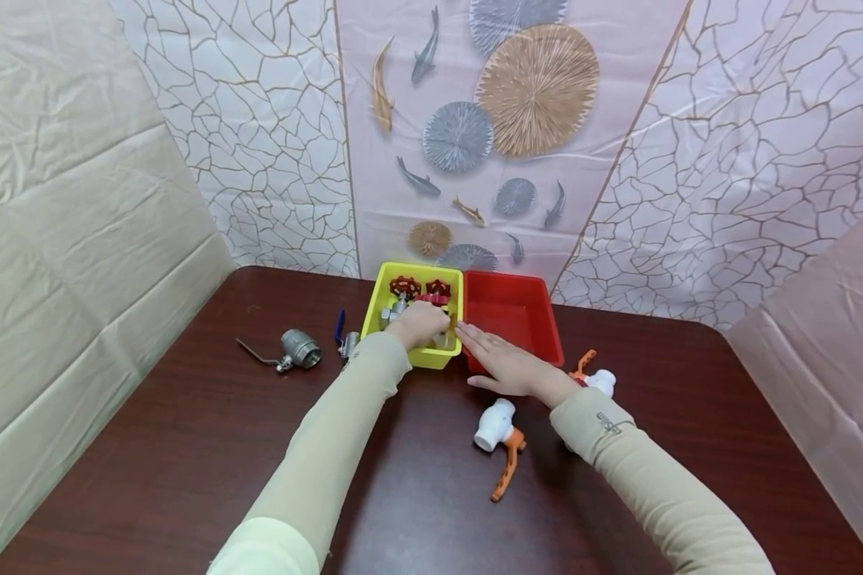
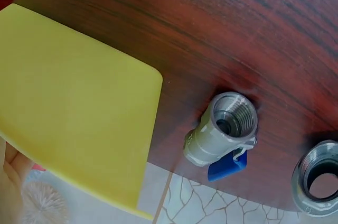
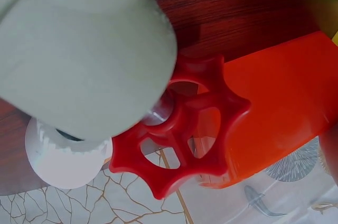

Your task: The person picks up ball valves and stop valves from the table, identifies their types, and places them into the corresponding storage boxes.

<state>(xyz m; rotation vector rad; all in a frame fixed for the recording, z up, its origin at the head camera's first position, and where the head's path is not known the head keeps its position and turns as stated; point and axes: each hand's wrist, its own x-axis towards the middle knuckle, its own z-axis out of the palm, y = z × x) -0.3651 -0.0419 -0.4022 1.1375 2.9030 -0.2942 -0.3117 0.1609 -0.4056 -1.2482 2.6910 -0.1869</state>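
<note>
My left hand (image 1: 420, 323) reaches into the yellow bin (image 1: 435, 359), its fingers bent downward among valves with red handwheels (image 1: 406, 287). What those fingers hold, if anything, I cannot tell. My right hand (image 1: 507, 363) extends flat with straight fingers over the near-left corner of the red bin (image 1: 554, 335), fingertips close to where the two bins meet. Below the right wrist, a red handwheel (image 3: 185, 129) shows large in the right wrist view, partly covered by the sleeve. The left wrist view has the yellow bin's side wall (image 2: 79, 92) close up.
Left of the yellow bin are a blue-handled metal ball valve (image 2: 222, 129) and a larger metal ball valve (image 1: 300, 349) with a lever. A white valve (image 1: 496, 425) with an orange handle lies in front of the bins; another white valve (image 1: 601, 382) is beyond the right wrist.
</note>
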